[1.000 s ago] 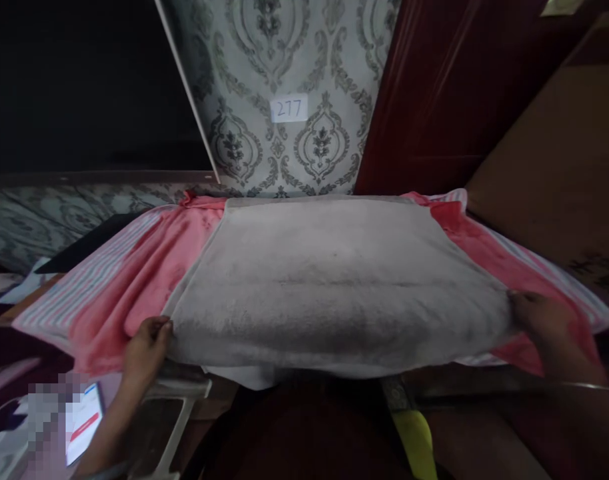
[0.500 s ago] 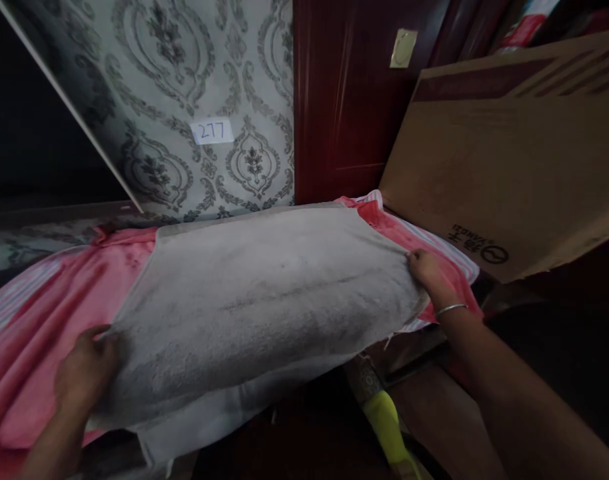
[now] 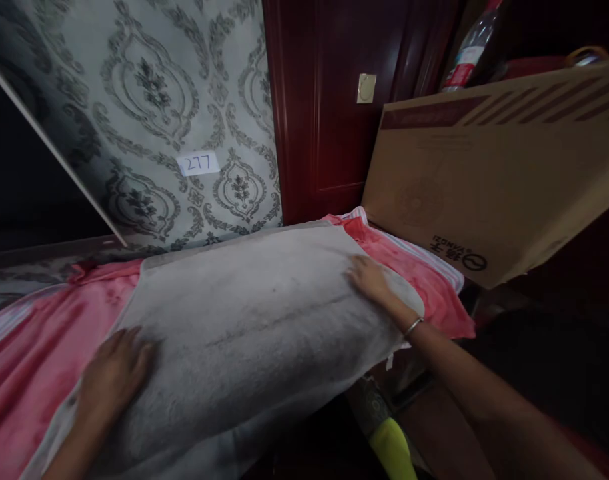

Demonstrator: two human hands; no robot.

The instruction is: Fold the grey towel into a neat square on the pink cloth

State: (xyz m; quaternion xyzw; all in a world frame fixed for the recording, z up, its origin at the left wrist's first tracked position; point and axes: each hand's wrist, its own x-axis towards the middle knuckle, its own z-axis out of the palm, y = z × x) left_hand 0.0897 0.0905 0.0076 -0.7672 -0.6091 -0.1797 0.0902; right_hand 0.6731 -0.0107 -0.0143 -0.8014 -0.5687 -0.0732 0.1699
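Note:
A grey-white cloth (image 3: 264, 320) lies spread across a surface, over a pink cloth (image 3: 92, 300) that shows at both sides. My left hand (image 3: 115, 373) rests on the grey cloth's left part, its fingers apart and holding nothing. On the right part of the same cloth lies my right hand (image 3: 372, 280), palm down with fingers stretched out, slightly blurred. The cloth's near edge hangs down in front, and a faint crease runs across its middle.
Behind the cloth stands a patterned wall with a paper label (image 3: 198, 163) reading 277. A dark red panel (image 3: 324, 120) adjoins it. At right are a large cardboard box (image 3: 484, 173) and a plastic bottle (image 3: 469, 57). A dark screen (image 3: 29, 180) stands at left.
Both hands have let go of the grey cloth's side edges. They have moved inward and now lie flat on it. The view has shifted slightly.

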